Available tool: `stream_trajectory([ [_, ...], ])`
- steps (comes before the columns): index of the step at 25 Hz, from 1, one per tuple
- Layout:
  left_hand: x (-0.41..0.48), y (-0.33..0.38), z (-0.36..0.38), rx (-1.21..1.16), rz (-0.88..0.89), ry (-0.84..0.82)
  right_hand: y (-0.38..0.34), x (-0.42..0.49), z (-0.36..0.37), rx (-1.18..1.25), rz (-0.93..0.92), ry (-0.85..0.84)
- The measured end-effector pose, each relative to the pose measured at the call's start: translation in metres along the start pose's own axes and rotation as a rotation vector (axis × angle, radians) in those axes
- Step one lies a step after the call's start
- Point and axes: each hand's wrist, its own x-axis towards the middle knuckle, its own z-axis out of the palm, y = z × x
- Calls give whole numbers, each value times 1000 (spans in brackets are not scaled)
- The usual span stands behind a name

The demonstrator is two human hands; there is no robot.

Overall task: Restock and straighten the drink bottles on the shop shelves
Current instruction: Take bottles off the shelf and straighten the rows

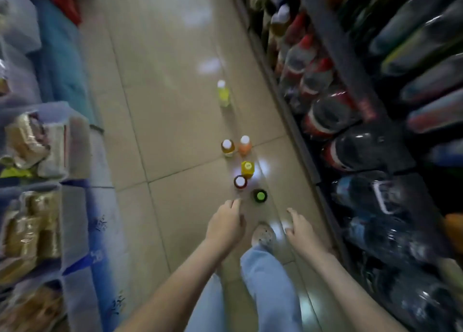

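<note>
I see my left hand (226,222) and right hand (302,229) empty, fingers (234,204) loosely curled, just short of six small bottles (247,169) standing on the floor (162,106) near the bottom edge of the shelves (295,131).

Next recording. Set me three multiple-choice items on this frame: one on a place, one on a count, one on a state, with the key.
1. Where do the small bottles stand?
A. on a shelf
B. on the floor
C. in a crate

2. How many of them are there?
A. three
B. nine
C. six

3. What do the left hand and right hand hold?
A. nothing
B. a bottle each
C. one cap between them

Key: 1 B, they stand upright on the aisle tiles. 2 C, six caps can be counted from above. 3 A, both hands reach down with loose fingers and nothing in them.
</note>
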Motion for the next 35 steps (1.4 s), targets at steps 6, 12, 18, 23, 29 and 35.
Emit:
stream_trajectory([
  [6,157,-90,121,-51,-5,-114,18,214,121,-322,-21,10],
  [12,202,-114,153,31,101,-209,32,260,164,-302,-103,167],
  [18,143,-35,42,144,372,-434,-38,74,18,-1,-241,426],
  [23,41,101,-136,-118,692,-331,-114,-133,-142,494,-158,813],
  [29,-80,248,-272,-121,882,-183,-134,-275,-239,825,-171,931],
  [35,-199,359,-313,124,1269,-173,-108,-414,-283,1121,-330,941],
])
